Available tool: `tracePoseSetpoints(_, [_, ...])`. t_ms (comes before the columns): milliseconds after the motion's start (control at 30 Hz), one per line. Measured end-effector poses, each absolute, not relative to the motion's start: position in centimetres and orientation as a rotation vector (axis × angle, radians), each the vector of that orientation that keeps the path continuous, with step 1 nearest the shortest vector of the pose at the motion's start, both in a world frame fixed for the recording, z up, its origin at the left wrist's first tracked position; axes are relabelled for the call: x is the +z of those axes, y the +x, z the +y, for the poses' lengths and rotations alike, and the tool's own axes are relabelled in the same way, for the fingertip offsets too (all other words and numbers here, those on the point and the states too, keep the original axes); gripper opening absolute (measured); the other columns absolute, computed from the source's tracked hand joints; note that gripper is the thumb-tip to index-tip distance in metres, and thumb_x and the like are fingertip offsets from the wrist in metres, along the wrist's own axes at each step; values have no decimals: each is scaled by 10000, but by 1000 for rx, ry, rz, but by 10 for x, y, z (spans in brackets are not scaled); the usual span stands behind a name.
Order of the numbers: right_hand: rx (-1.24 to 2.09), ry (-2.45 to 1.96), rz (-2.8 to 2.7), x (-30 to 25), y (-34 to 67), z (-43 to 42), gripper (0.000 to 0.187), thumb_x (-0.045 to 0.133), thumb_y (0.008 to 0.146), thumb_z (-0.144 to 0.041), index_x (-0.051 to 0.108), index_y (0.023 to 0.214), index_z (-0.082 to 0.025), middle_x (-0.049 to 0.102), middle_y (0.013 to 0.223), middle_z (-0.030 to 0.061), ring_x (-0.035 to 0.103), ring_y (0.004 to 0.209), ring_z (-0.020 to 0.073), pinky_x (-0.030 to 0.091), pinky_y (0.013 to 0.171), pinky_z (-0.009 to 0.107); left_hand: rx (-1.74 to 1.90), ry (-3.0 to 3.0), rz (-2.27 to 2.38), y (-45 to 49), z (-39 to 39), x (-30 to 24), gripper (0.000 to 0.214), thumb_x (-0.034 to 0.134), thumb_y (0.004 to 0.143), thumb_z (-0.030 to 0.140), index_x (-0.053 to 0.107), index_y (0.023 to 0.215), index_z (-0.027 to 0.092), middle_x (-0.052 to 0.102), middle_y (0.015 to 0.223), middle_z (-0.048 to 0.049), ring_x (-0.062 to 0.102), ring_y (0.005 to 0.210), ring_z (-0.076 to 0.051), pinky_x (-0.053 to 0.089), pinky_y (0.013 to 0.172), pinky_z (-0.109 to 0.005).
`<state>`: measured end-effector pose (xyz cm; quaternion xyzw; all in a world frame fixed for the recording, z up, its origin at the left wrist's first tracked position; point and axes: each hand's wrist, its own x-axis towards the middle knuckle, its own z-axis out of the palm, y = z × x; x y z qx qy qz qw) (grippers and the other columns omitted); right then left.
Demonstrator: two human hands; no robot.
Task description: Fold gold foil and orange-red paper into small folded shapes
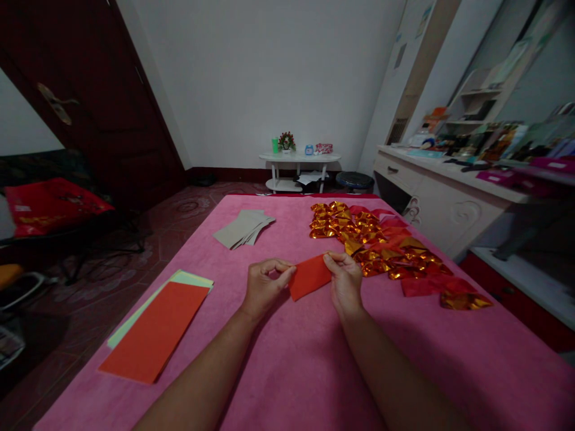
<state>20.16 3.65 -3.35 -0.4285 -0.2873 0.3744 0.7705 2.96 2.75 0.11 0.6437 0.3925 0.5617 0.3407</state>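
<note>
A small piece of red paper point(311, 278), seemingly folded, is held between my two hands above the pink cloth. My left hand point(266, 282) pinches its left upper corner between thumb and fingertips. At the right upper corner, my right hand point(345, 278) grips it the same way. To the left lie a stack of larger red paper sheets point(157, 329) and pale yellow-green sheets point(130, 320) partly under it. Grey paper pieces point(242, 229) are fanned out farther back. Right of my hands spread several shiny gold foil folded pieces point(332, 220) and red folded pieces point(422, 285).
A pink cloth point(287, 371) covers the table. Beyond it stands a low white table point(299, 157) with a flower pot, and a round stool point(354, 180). A white dresser point(444, 185) full of bottles runs along the right. On the left, a red bag point(54, 206) rests on a chair.
</note>
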Motion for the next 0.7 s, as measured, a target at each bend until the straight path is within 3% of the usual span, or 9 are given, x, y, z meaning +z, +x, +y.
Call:
tracePoseSetpoints(233, [833,-874,-640,-28,200,34,226,793,602,-247,595,694,-190,651,748,-5,608,700,131,478,718,290,1475,1552,1039,31,31,-2,110,703,694,205,612,725,153,661,661,-4,623,617,-116,482,592,-207])
tracePoseSetpoints(400, [807,-897,-733,-22,194,30,235,766,640,-267,558,721,-194,651,785,7,612,725,139,481,710,282,1423,1661,1096,33,34,-1,187,683,720,224,694,892,150,616,645,13,555,586,-99,438,581,-205])
tracePoseSetpoints(533, [802,-896,-813,-18,189,25,246,752,654,-284,523,700,-208,653,787,1,614,733,150,485,697,282,1381,1857,1106,34,34,2,160,707,727,292,742,823,169,579,613,6,511,563,-108,393,536,-218])
tracePoseSetpoints(700, [817,-884,-867,-15,184,22,242,744,666,-275,508,668,-220,646,771,-11,605,728,152,475,675,273,1279,2123,1204,35,26,8,187,590,840,297,733,769,199,618,688,-25,549,642,-134,397,589,-238])
